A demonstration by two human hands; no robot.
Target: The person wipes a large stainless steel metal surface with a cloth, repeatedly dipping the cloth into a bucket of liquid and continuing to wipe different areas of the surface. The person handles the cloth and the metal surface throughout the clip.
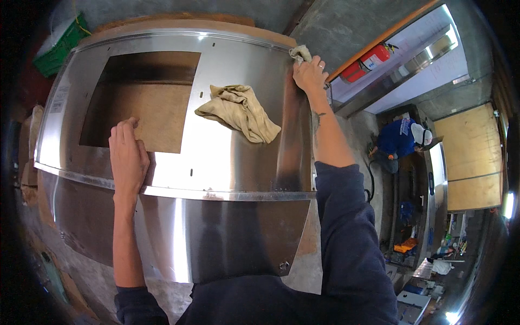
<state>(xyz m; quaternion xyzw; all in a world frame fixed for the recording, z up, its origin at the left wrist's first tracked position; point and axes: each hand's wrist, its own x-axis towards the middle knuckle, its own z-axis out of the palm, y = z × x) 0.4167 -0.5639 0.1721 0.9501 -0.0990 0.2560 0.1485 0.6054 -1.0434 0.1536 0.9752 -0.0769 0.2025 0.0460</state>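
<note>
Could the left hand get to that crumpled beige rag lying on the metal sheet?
Probably yes: the left hand rests flat on the steel panel, and only bare metal lies between it and the rag.

A metal fabrication workshop is shown. A large stainless steel panel [216, 162] with a rectangular cutout is laid on a wooden worktop [179, 23] at the centre. Bare concrete flooring is seen around it. At 2 o'clock, red fire extinguishers [368, 60] are mounted; at 3 o'clock, a crouching worker [401, 142] is seen among scattered tools.
</note>
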